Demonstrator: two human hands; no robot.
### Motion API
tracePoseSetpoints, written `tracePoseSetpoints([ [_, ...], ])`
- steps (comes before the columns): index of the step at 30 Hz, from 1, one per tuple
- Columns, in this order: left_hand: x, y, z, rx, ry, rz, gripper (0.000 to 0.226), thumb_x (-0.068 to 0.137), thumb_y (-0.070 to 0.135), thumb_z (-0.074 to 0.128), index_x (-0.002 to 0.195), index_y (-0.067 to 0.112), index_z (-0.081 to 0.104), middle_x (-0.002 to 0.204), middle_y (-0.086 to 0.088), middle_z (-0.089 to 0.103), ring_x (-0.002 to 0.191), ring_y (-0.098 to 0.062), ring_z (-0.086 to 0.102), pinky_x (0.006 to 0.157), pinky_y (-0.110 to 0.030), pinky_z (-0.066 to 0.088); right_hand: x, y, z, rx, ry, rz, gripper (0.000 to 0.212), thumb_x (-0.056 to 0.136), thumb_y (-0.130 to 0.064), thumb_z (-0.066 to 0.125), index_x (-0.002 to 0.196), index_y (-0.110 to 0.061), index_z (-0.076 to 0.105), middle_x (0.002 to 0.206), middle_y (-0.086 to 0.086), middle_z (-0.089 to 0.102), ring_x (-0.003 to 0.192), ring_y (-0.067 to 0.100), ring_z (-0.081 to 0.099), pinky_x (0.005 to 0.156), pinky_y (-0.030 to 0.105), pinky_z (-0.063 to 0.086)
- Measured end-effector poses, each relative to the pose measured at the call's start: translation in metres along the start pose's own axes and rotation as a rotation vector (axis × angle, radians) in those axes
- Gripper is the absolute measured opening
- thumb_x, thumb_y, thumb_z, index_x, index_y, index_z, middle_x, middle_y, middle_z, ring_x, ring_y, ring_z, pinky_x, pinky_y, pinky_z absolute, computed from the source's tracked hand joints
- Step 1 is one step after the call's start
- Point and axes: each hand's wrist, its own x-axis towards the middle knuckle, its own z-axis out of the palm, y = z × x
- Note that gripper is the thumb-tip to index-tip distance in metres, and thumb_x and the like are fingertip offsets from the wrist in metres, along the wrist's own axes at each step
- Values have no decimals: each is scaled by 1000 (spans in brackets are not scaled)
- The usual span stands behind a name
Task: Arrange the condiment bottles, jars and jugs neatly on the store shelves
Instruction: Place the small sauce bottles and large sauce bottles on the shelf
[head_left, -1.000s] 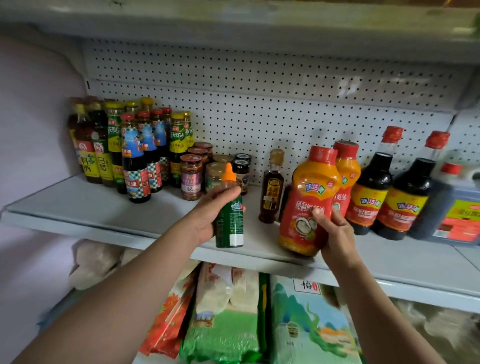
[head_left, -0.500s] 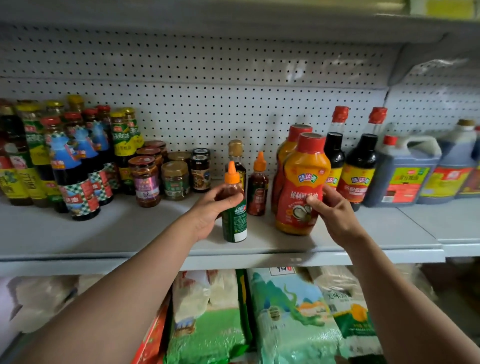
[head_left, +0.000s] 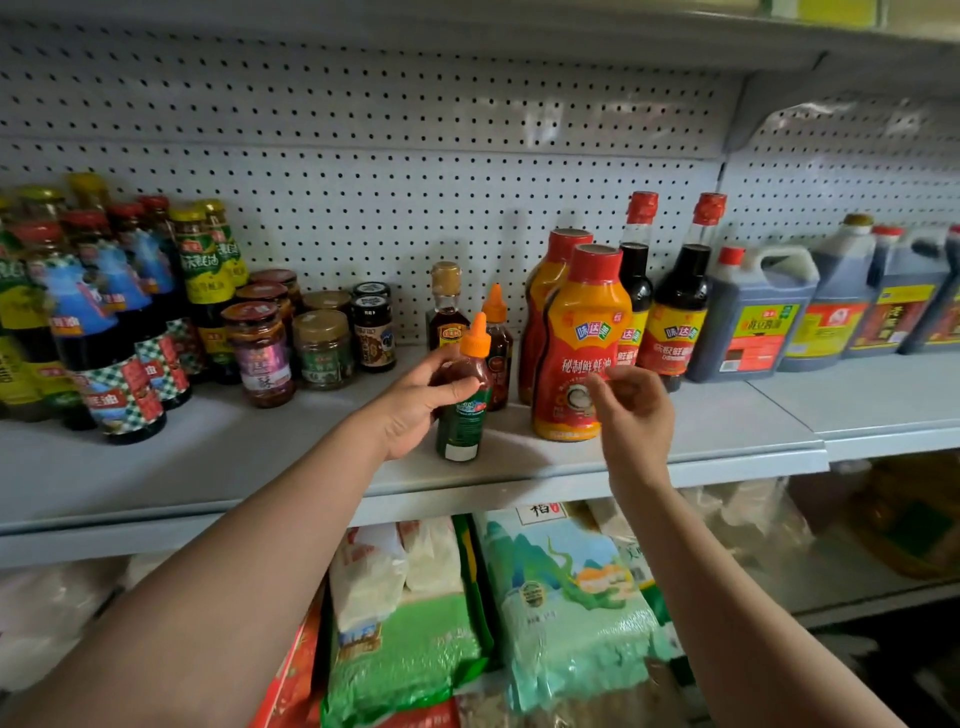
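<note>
Your left hand (head_left: 415, 410) grips a small orange-capped sauce bottle (head_left: 462, 410) standing upright near the front edge of the grey shelf (head_left: 218, 467), while your right hand (head_left: 631, 410), fingers loosely curled and holding nothing, hovers just in front of the big orange squeeze bottle (head_left: 576, 332)

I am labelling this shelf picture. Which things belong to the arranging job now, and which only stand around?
In the job:
left hand
orange-tipped sauce bottle
big orange bottle
right hand

Only around:
jars
dark jugs
rice bags
</note>
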Motion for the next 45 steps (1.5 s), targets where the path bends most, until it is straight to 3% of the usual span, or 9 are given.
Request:
tracePoseSetpoints([
  [10,-7,0,-14,40,56,-37,49,73,23,72,121,28,62,124,0,66,117,-17,57,86,-29,44,-42,16,45,-50,-441,115,32,85,-9,78,113,-18,65,105,5,74,98,16,71,88,33,58],
  [13,-9,4,-19,107,60,-58,54,85,19,68,137,24,54,129,-1,64,116,-16,58,92,-29,45,-44,21,54,-88,-525,166,46,87,-8,76,129,-15,60,120,4,70,110,17,68,96,40,57],
  [17,-11,3,-10,32,66,-77,31,96,7,57,125,17,58,124,-9,65,116,-25,61,101,-36,47,-43,25,59,-191,-608,171,54,88,-9,74,138,-16,56,123,1,70,111,13,67,98,38,56],
  [20,-8,2,-5,71,108,-80,19,99,9,55,116,16,59,127,-12,63,123,-27,58,107,-41,44,-42,27,60,-258,-569,133,50,85,-8,77,133,-13,60,116,3,72,108,18,68,97,44,55],
  [24,-7,8,0,276,146,-72,11,99,28,57,108,32,62,132,-4,59,125,-20,54,93,-34,53,-40,28,63,-313,-421,112,57,76,-11,86,126,-11,59,110,0,70,99,13,68,90,39,59],
  [28,-7,9,9,286,92,-45,45,69,51,77,110,43,58,123,6,60,116,-12,57,78,-27,53,-44,32,61,-322,-353,69,57,73,-19,90,118,-19,54,106,-1,69,96,14,68,82,31,58],
  [32,0,6,12,342,124,33,36,79,28,82,101,43,58,113,6,62,102,-11,62,66,-22,53,-45,36,55,-261,-387,111,56,76,-14,87,121,-16,55,112,-2,68,105,12,66,92,37,58],
  [35,3,6,11,356,119,33,31,85,24,77,103,42,60,113,6,61,105,-13,60,75,-28,54,-44,39,52,-280,-355,84,50,77,-9,84,118,-16,56,109,-1,69,103,13,67,92,39,58],
  [45,19,7,18,363,124,25,41,95,14,64,132,30,58,109,9,58,98,-6,59,76,-23,54,-42,38,59,-418,-189,42,40,76,-21,87,101,-27,56,91,-19,60,82,1,59,66,11,42],
])
